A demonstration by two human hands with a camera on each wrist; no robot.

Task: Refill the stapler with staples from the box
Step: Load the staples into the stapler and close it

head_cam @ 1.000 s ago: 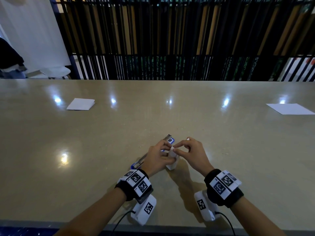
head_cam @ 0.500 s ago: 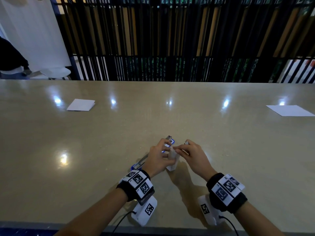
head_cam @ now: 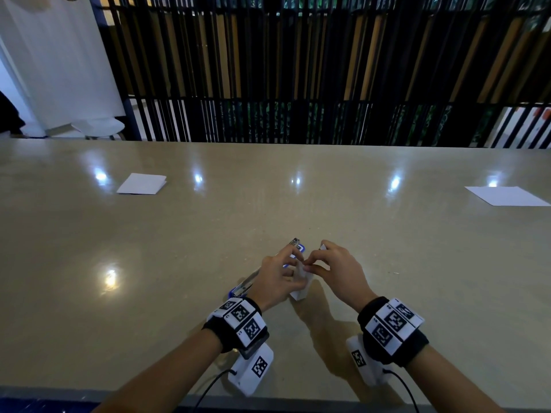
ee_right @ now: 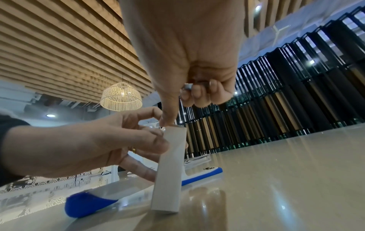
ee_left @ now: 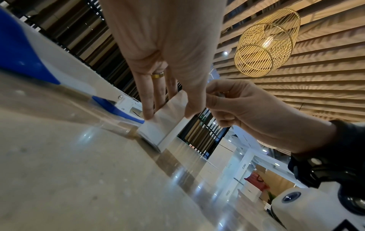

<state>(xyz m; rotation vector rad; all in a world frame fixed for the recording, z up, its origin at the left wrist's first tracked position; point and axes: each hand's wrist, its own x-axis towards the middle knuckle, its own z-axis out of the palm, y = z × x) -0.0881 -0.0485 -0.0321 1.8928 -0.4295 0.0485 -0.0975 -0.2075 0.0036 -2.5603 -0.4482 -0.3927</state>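
A small white staple box (head_cam: 300, 289) stands tilted on end on the table, and my left hand (head_cam: 293, 269) grips it between thumb and fingers. My right hand (head_cam: 310, 263) sits just right of it, thumb tip pressing on the box's top end (ee_right: 173, 129). In the right wrist view its curled fingers hold a silvery strip of staples (ee_right: 187, 86). The blue and white stapler (head_cam: 244, 286) lies swung open on the table behind my left hand, with its metal tip (head_cam: 295, 242) pointing away. What is inside the box is hidden.
A folded white paper (head_cam: 141, 184) lies far left and a white sheet (head_cam: 507, 195) far right on the glossy beige table (head_cam: 417, 263). A black slatted screen stands beyond the table's far edge. The near edge runs just under my wrists.
Both hands have stayed together at the box. My right thumb and fingertips have closed in slightly onto the box's top end. The stapler has not moved.
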